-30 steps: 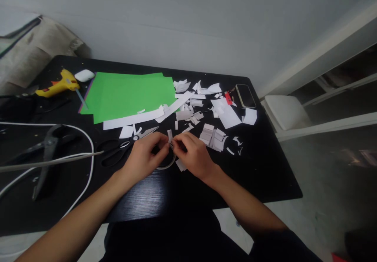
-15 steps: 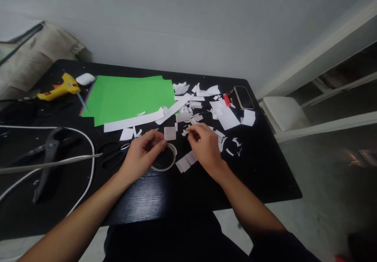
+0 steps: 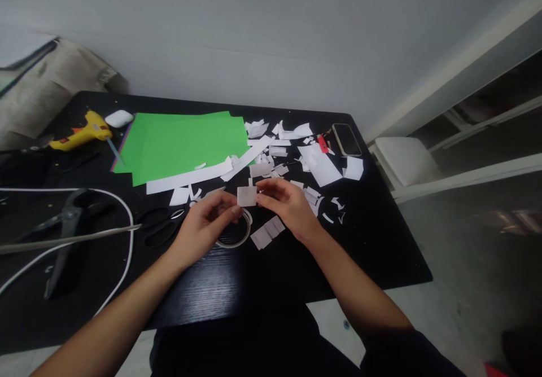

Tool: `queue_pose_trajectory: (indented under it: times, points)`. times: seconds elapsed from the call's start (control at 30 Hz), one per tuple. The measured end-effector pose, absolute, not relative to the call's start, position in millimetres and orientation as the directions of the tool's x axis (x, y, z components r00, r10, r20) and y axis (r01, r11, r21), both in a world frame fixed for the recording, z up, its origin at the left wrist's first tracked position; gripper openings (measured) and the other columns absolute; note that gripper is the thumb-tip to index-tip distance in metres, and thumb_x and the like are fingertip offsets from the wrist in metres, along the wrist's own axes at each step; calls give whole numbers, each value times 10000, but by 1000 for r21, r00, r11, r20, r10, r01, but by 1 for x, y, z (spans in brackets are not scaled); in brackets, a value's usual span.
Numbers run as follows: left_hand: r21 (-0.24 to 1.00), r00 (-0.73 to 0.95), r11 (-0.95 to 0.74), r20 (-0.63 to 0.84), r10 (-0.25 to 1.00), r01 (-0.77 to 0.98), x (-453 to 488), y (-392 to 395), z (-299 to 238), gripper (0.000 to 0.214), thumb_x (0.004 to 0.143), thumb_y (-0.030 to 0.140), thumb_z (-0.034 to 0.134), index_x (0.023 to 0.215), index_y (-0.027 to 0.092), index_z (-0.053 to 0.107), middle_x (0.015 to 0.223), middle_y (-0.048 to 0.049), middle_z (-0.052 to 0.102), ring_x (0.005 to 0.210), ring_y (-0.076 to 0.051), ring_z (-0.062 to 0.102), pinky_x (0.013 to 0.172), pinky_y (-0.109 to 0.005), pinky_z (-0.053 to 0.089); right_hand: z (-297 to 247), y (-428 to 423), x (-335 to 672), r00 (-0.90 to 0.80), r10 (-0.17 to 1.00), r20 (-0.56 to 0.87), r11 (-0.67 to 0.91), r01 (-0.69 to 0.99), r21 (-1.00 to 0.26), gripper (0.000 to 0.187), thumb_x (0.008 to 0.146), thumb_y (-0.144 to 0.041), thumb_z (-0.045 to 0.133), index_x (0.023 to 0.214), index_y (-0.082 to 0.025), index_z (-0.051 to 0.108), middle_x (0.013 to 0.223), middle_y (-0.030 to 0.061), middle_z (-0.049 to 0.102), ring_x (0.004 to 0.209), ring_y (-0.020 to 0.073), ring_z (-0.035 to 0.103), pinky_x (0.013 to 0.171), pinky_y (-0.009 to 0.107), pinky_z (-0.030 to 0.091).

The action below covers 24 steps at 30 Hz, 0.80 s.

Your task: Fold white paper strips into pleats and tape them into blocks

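Observation:
A small white paper square is held up between my two hands over the table. Its left edge is in the fingertips of my left hand, with the thumb below. At its right edge, the thumb and fingers of my right hand close on the paper. Partly under my left hand lies a roll of tape, seen as a pale ring. A row of small paper pieces lies below my right hand. Black-handled scissors rest left of my left hand.
Green sheets lie at the back, with a long white strip across their front. Paper scraps and a phone are at right. Left are a yellow glue gun, a white cable and a dark tool.
My right hand has come left to the paper square, which now sits higher and level between both hands. The small scrap in my right fingertips before is no longer visible.

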<state>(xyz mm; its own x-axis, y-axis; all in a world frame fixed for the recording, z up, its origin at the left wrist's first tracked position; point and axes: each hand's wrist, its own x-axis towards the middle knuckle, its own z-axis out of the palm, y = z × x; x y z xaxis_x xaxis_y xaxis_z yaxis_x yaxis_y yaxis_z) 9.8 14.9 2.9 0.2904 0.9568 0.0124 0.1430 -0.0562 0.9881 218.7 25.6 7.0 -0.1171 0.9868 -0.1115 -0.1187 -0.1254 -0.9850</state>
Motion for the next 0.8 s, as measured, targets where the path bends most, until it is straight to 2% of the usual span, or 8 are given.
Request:
queue_pose_trajectory:
  times: [0.1,0.3,0.43,0.67,0.8]
  points:
    - [990,305,-57,15,952,130,10,15,3,189,922,382,701,914,193,704,748,-13,707,679,-158,646,636,-270,488,6,26,219,-176,976,-131,-157,-148,-976,311,738,-261,872,1019,-219,746,1039,37,777,1000,195,744,992,418,621]
    - [987,264,-55,13,964,151,10,15,4,202,913,386,707,965,192,730,776,-15,705,699,-161,645,650,-270,495,9,25,221,-107,991,-81,-92,-102,-991,384,717,-287,897,1047,-218,713,921,15,776,916,193,762,918,378,633]
    - [992,231,-53,25,973,117,7,16,6,205,906,396,722,946,196,735,805,-21,705,727,-162,639,648,-263,484,13,23,221,-134,989,-64,-75,-74,-994,384,739,-271,875,1075,-220,697,899,9,783,870,186,767,868,357,637]
    - [998,316,-35,52,947,-57,7,15,6,119,852,299,804,888,202,747,920,-42,740,822,-163,685,751,-273,547,11,23,219,-201,979,-16,-34,-84,-996,245,789,-249,840,1002,-222,722,946,23,795,903,185,772,893,375,646]
    - [995,373,-50,77,924,-82,7,16,7,174,924,358,730,865,194,748,991,-75,750,928,-193,699,844,-310,557,11,22,218,-256,964,68,45,-96,-994,178,829,-229,811,1000,-244,765,977,17,797,932,181,769,929,396,640]
